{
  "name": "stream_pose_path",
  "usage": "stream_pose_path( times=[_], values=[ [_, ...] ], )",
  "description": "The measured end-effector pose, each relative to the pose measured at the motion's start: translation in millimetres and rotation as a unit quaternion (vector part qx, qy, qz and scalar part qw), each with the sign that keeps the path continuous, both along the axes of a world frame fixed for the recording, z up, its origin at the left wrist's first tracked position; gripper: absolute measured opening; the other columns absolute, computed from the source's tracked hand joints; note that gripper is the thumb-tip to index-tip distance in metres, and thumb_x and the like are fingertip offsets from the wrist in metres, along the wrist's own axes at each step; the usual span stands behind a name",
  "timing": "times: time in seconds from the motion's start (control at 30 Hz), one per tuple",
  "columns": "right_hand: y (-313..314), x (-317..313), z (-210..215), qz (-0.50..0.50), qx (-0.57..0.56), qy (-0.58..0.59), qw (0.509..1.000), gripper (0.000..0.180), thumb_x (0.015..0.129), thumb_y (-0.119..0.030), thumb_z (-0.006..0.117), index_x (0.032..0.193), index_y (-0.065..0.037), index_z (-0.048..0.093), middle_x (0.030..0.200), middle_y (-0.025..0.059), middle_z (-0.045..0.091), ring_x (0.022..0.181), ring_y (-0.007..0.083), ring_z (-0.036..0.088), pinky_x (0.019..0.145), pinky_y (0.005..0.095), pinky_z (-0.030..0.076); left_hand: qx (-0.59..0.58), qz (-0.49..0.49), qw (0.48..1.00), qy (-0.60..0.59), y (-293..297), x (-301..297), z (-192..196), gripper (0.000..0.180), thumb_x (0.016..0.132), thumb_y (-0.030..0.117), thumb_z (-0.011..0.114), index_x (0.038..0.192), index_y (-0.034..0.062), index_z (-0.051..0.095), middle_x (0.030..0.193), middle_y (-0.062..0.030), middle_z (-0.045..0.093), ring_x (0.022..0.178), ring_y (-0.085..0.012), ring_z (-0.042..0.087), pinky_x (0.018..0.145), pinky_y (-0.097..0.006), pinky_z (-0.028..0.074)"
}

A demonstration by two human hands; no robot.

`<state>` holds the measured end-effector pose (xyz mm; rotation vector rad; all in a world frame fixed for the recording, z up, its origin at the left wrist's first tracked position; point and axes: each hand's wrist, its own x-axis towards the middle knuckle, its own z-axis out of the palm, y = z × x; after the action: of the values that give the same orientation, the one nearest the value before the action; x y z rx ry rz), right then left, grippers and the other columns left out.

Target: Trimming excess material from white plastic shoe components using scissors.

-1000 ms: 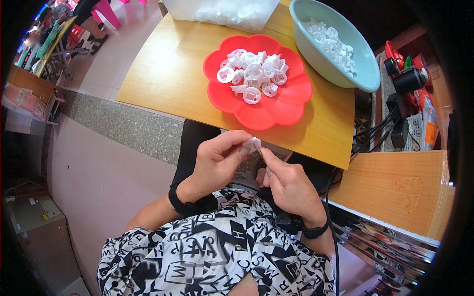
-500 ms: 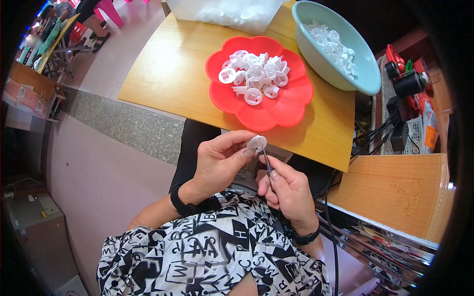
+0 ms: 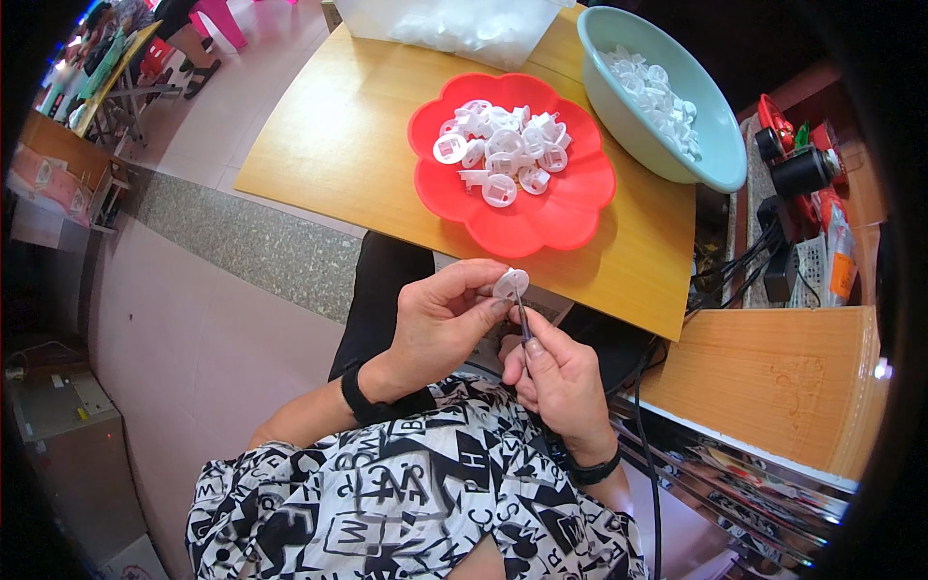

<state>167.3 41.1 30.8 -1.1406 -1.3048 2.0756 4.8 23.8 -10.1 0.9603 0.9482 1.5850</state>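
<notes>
Left hand [image 3: 433, 327]: thumb and fingers pinch one white disc piece [image 3: 508, 281], held at 6 o'clock of the red scalloped dish [image 3: 543, 228]. Right hand [image 3: 568, 379]: closed round a slim tool [image 3: 525, 327], tip at the disc's face. Judged: this piece in progress, not done. Loose white pieces [image 3: 499, 190] lie in dish; more in teal basin [image 3: 717, 159], 1 o'clock. Cannot tell which are finished.

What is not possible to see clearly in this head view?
All in the head view:
White disc: left edge, partly covered by the left hand.
Thin tool: lower handle, hidden inside the right hand; contact of its tip, too small.
White parts in the red bowl: lower ones, under others.
Translucent bin: top, cut off by the upper edge.
</notes>
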Motion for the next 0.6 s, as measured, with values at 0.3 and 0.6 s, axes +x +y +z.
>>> stream_pose_path(
  times=[0.3, 0.6],
  values=[
    [2.4, -0.5, -13.9, 0.057, 0.336, -0.136, 0.93, 0.038, 0.091, -0.002, 0.044, 0.129, 0.003, 0.042, 0.068, 0.0051, 0.055, 0.056, 0.01, 0.05, 0.054, 0.0223, 0.043, -0.007, 0.026, 0.997, 0.067, -1.9, 0.2, -2.5, 0.028, 0.081, -0.005, 0.063, 0.108, -0.0042, 0.059, 0.11, -0.0132, 0.059, 0.096, -0.0161, 0.059, 0.08, -0.027, 0.052],
    [1.0, -12.7, 12.4, 0.164, 0.518, -0.398, 0.74, 0.043, 0.076, 0.0, 0.055, 0.117, 0.007, 0.048, 0.07, 0.0178, 0.059, 0.061, 0.0317, 0.061, 0.055, 0.0383, 0.05, -0.008, 0.057, 0.976, 0.209, -1.7, 1.4, -1.5, 0.021, 0.08, -0.002, 0.065, 0.101, -0.0032, 0.063, 0.101, -0.0111, 0.062, 0.084, -0.0098, 0.058, 0.07, -0.021, 0.049]
  ],
)
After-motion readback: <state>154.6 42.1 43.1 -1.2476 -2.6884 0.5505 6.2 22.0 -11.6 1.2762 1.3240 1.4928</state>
